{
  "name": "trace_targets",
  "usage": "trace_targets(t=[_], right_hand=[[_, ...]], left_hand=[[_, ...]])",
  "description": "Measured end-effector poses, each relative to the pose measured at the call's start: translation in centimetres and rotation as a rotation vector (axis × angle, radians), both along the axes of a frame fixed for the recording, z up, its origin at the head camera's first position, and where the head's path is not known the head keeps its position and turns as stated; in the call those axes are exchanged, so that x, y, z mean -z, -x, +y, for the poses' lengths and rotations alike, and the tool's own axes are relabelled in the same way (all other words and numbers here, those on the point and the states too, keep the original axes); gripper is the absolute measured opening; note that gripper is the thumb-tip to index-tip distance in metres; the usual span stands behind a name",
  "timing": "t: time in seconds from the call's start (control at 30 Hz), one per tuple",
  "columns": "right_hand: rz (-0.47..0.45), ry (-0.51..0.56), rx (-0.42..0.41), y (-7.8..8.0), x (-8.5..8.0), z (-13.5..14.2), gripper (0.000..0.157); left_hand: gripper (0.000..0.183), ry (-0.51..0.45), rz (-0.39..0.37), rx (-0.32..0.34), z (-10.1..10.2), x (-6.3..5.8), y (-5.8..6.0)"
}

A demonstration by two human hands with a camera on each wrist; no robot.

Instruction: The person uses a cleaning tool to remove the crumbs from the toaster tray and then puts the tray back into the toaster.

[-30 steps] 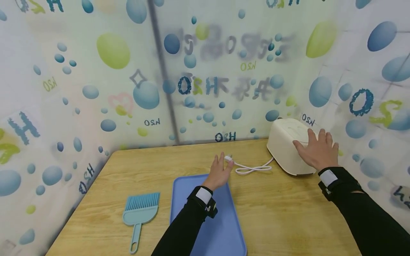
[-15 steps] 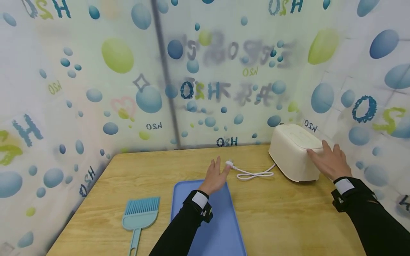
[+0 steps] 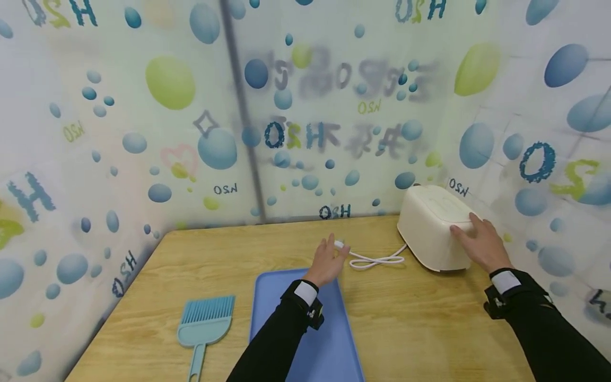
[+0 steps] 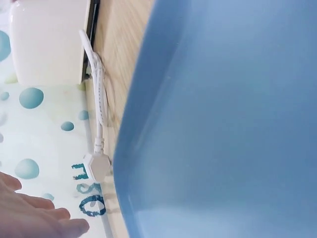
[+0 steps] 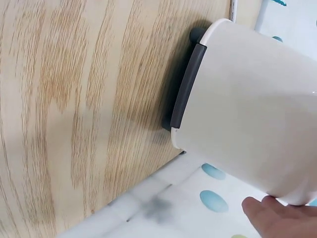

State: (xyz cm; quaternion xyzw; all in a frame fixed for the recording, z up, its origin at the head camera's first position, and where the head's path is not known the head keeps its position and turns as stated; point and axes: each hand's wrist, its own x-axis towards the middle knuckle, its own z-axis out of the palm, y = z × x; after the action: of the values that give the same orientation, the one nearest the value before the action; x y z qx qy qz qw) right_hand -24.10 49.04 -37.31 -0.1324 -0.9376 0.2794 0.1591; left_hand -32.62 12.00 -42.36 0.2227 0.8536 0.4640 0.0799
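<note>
A cream, box-shaped appliance with a rounded top, apparently a lidded toaster [image 3: 431, 228], stands at the back right of the table. My right hand [image 3: 483, 246] rests on its near upper right corner; in the right wrist view the fingers [image 5: 270, 208] meet that rounded edge. From the appliance a white cord [image 3: 379, 261], looped in a bundle, runs left to a white plug [image 4: 99, 166]. Near the plug, over the far end of a blue tray [image 3: 329, 339], my left hand [image 3: 327, 261] hovers with fingers spread, holding nothing. The left wrist view shows it apart from the plug.
A light blue brush [image 3: 204, 323] with a short handle lies left of the tray. Behind and beside the wooden table [image 3: 415, 329] hangs a curtain [image 3: 305, 85] patterned with blue and green bubbles, close to the appliance's far side.
My right hand has come down from over the appliance's top, passed to its right side, and now touches the near corner. My left hand stays near the plug, with only a slight shift.
</note>
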Motion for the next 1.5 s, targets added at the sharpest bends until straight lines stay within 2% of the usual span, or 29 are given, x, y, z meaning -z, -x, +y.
trace_targets(t=[0.17,0.3,0.5,0.67,0.83,0.93,1.03,1.17,1.33,1.5], right_hand=[[0.024,0.044,0.045,-0.3,0.6,-0.5,0.088],[0.037,0.098,0.071,-0.8,0.9,-1.2,0.089],[0.054,0.112,0.067,-1.2,0.4,-2.1,0.086],[0.068,0.134,0.095,-1.0,0.2,-3.2,0.085],[0.062,0.298,0.176,-0.9,-0.2,-3.4,0.084],[0.017,0.412,0.173,-0.9,-0.4,-3.5,0.085],[-0.018,0.465,0.151,-0.8,-0.3,-3.7,0.088],[-0.015,0.451,0.159,-0.7,-0.1,-4.3,0.085],[0.012,0.438,0.147,-1.2,0.1,-4.5,0.078],[0.01,0.439,0.141,-1.1,0.0,-4.6,0.084]], left_hand=[[0.077,-0.017,-0.039,0.056,2.8,-0.8,0.5],[0.078,-0.019,-0.059,0.101,5.0,-0.8,0.6],[0.076,-0.081,-0.089,0.163,7.0,-1.4,0.2],[0.075,-0.112,-0.109,0.203,8.2,-1.6,0.6],[0.074,-0.162,-0.182,0.228,10.1,-1.6,0.7],[0.075,-0.187,-0.217,0.223,11.8,-1.5,0.7],[0.076,-0.231,-0.237,0.224,13.5,-1.5,0.6],[0.074,-0.281,-0.255,0.238,15.0,-1.2,0.6],[0.073,-0.263,-0.264,0.235,16.7,-0.6,0.3],[0.069,-0.367,-0.248,0.293,17.3,-0.5,0.3]])
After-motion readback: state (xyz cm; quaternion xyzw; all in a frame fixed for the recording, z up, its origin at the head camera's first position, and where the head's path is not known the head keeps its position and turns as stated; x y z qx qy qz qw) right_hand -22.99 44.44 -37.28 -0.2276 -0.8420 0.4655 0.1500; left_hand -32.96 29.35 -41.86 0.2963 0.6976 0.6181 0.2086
